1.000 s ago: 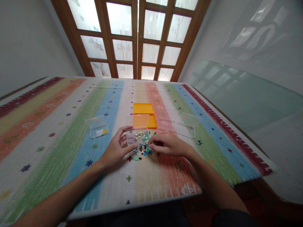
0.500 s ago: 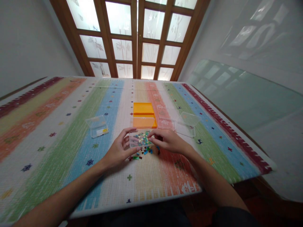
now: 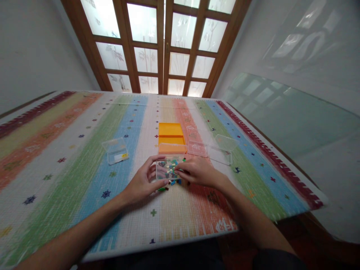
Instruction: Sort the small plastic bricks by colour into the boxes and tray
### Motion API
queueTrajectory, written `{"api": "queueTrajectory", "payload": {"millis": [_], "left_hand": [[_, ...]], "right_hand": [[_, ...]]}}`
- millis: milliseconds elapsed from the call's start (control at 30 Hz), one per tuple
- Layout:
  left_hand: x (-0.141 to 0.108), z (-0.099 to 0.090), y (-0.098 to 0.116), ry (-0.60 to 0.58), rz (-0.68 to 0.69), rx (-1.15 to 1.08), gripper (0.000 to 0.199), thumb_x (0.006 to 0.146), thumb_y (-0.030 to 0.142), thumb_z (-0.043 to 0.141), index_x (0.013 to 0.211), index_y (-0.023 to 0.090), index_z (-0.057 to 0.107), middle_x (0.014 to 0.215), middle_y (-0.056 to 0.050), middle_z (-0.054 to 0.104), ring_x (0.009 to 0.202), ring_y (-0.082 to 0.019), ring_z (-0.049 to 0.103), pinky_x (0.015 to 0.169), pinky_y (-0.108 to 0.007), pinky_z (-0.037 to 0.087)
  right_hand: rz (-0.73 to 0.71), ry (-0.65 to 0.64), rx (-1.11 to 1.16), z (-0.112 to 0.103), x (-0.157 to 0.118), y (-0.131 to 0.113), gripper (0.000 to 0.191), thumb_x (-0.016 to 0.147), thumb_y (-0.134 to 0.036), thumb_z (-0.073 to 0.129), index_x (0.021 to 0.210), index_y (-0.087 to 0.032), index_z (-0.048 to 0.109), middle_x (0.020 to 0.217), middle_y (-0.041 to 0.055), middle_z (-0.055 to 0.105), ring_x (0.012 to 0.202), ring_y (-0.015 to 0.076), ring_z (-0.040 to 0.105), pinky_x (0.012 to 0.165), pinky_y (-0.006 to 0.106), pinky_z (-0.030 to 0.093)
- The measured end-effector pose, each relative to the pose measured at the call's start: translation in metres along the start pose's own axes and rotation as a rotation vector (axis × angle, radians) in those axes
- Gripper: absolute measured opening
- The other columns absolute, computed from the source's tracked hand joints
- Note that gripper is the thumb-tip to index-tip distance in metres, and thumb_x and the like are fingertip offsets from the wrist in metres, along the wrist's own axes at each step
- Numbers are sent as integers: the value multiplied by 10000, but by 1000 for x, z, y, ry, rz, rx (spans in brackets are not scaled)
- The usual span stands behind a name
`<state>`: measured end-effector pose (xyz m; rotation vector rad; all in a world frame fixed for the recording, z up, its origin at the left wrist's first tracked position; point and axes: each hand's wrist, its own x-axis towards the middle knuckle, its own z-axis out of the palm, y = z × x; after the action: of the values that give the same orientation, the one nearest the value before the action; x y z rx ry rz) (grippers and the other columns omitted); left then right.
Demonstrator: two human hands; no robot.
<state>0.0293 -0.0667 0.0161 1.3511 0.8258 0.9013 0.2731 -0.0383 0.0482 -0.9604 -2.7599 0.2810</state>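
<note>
A clear plastic box [image 3: 168, 168] with small green, blue and cream pieces showing in it sits low over the cloth. My left hand [image 3: 143, 179] grips its left side, the thumb along the near edge and the fingers behind. Over the right part of the box is my right hand [image 3: 194, 171], its thumb and fingertips pinched together; what they hold, if anything, is too small to name. Small blue, green and dark pieces [image 3: 173, 182] lie on the cloth just in front of the box.
Behind the hands lies an open orange case [image 3: 171, 129]. An open clear box with yellow bits [image 3: 117, 156] stands to the left, and another open clear box [image 3: 221, 155] to the right. A striped cloth [image 3: 92, 165] covers the table.
The clear box has come down lower and slightly to the right with my left hand. My right hand's fingers have drawn closer together over it.
</note>
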Motion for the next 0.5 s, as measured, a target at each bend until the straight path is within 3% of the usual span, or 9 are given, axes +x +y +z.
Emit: {"api": "queueTrajectory", "payload": {"millis": [167,333,433,500], "left_hand": [[-2,2,2,-32,-4,-6,613,812,229,819,1338,262,508,1184,-69,694,1088,-233,702,1020,-451,550],[0,0,1,-23,7,-19,616,804,233,830,1329,256,509,1225,-81,680,1120,-240,693,1026,-442,551],[2,-2,3,11,7,-29,639,791,244,842,1331,245,501,1243,-92,667,1121,-247,689,983,-430,579],[3,-3,5,46,3,-24,650,793,247,835,1342,239,487,1227,-92,669,1098,-241,692,968,-432,593]], "right_hand": [[-59,99,21,7,-2,3,204,980,-182,569,872,-170,742,687,25,706,572,110,542,586,250,302],[-26,315,122,4,-3,0,233,994,-249,551,872,-162,730,652,14,673,559,103,534,567,231,329],[43,423,208,-4,-6,-2,257,964,-254,550,760,-159,675,555,-25,577,486,82,455,533,221,314],[53,412,229,-10,-9,0,251,886,-216,562,642,-172,602,510,-39,521,458,76,400,522,227,297]]}}
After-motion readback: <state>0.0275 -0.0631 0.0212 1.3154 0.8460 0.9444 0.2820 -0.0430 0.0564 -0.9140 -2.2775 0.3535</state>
